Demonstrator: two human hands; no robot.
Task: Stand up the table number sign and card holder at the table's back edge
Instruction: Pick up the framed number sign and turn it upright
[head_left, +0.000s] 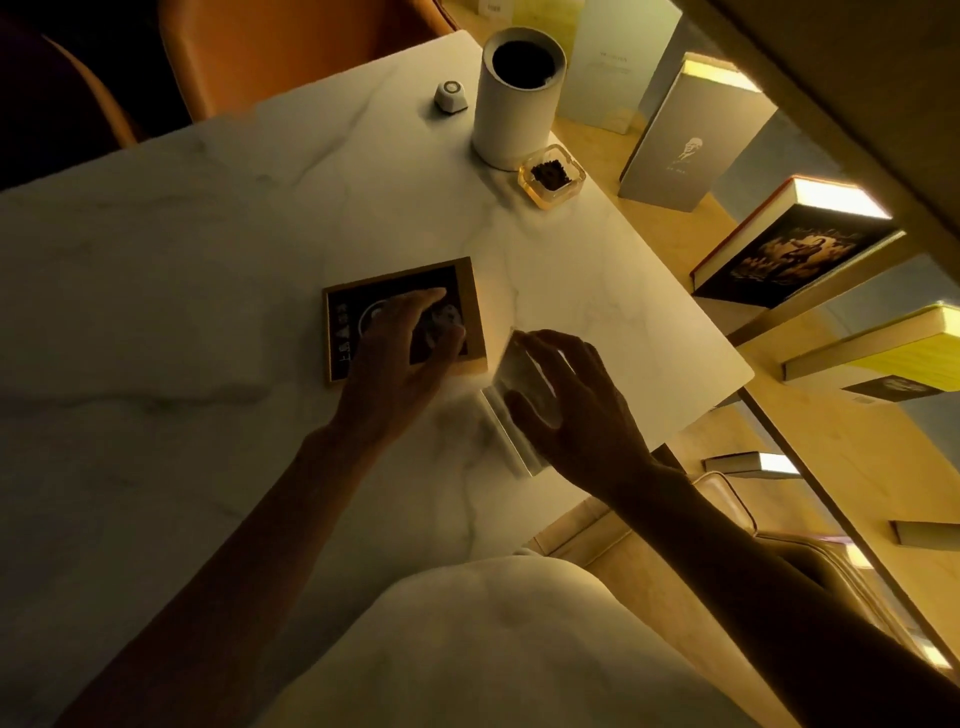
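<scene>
Resting flat on a white marble table (156, 270), face up: a square table number sign (470, 312) with a gold frame and dark printed face, near the table's middle. Lying across its face, fingers spread and loose, gripping nothing: the left hand (405, 353). Just right of the sign, close to the table's right edge: a clear card holder (511, 410), tilted, its base strip toward the near side, blurred. Curled over that holder: the right hand (571, 405), fingers on its upper edge and thumb on its near face, grasping it. Well beyond both, toward the far right corner of the table: a tall white cylinder (511, 104) with a dark open top, upright; just beside its base, an amber glass ashtray (551, 176) with dark bits inside; left of the cylinder, a small white rounded gadget (450, 96). Past the far edge, an orange chair (291, 52). Off to the right, on lit wooden shelves, several books (789, 249) displayed cover out.
</scene>
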